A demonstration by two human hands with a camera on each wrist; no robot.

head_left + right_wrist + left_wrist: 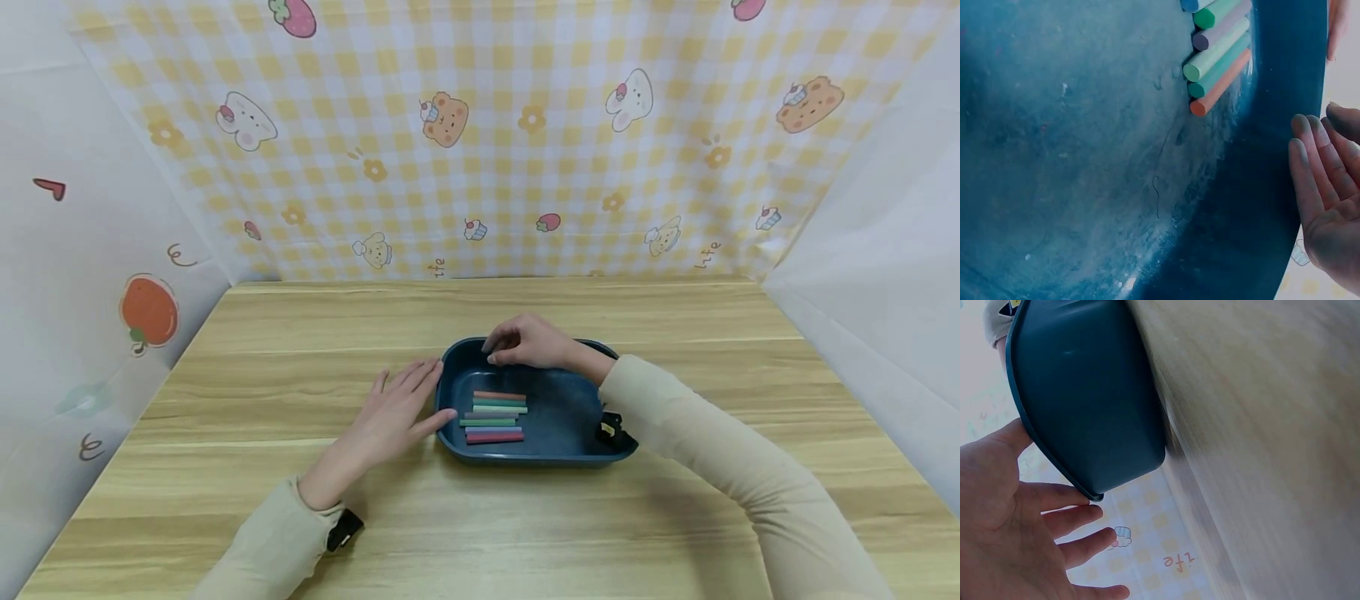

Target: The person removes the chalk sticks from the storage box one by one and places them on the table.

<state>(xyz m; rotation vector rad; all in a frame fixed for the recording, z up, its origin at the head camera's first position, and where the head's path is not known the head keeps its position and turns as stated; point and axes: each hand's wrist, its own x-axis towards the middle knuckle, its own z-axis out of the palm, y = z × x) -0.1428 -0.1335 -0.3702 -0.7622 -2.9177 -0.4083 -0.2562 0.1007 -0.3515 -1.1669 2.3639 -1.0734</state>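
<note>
In the blue tray [566, 408], chalk sticks [491, 415] lie lined up; right hand [528, 342] relaxed, seemingly empty, left hand [393, 421] spread against the tray — arranging, perhaps, next wanting a light pinch

Seven chalk sticks [491, 415], rowed in blue basin [561, 408]

tub [562, 408]: dark plastic, smooth outer wall with soft sheen; inner floor scuffed, specked, dusty, mostly matt. chalk sticks [491, 415]: dry-looking, matt, powdery, smooth-sided. table [487, 533]: wood-grain top, smooth, satin shine. curtain [510, 167]: thin printed cloth, matt, lightly creased. sleeves [697, 417]: soft matt cloth, wrinkled at elbow. wrist mount [345, 530]: looks like hard black plastic.
</note>
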